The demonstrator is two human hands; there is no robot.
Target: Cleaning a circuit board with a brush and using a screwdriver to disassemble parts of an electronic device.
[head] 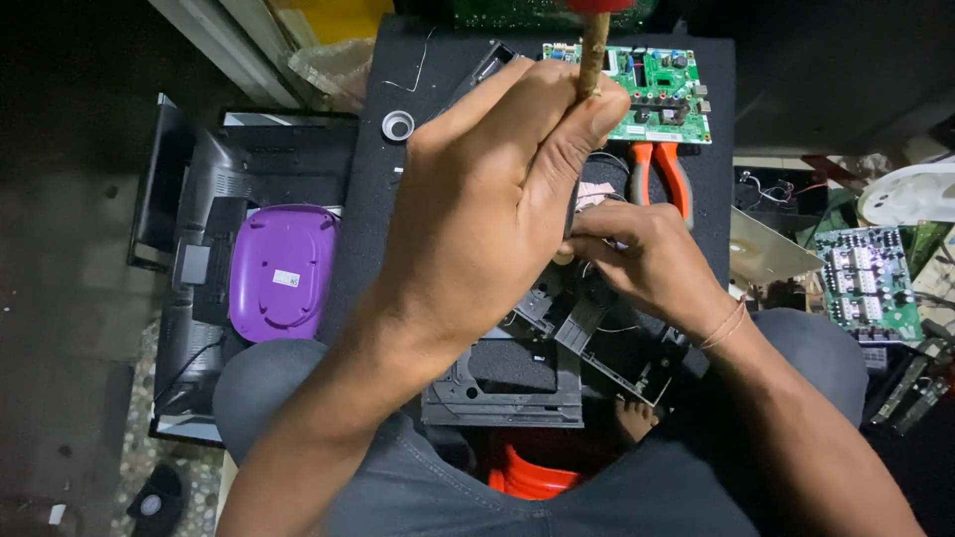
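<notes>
My left hand [492, 199] is raised close to the camera, fist closed around a thin wooden handle [593, 50] with a red head at the top edge. My right hand [647, 254] rests lower, fingers pinched on a small part on a black plastic device frame [517, 383] that lies across my lap. What the right fingers pinch is too hidden to name. Orange-handled pliers [662, 174] lie on the black mat [398, 60] just beyond the right hand. A green circuit board [662, 94] sits at the mat's far edge.
A purple oval plastic case [282, 268] rests on dark grey equipment at left. A small white ring [397, 125] lies on the mat. Another green circuit board [868, 283] and tangled wires crowd the right side. An orange object [527, 475] shows between my knees.
</notes>
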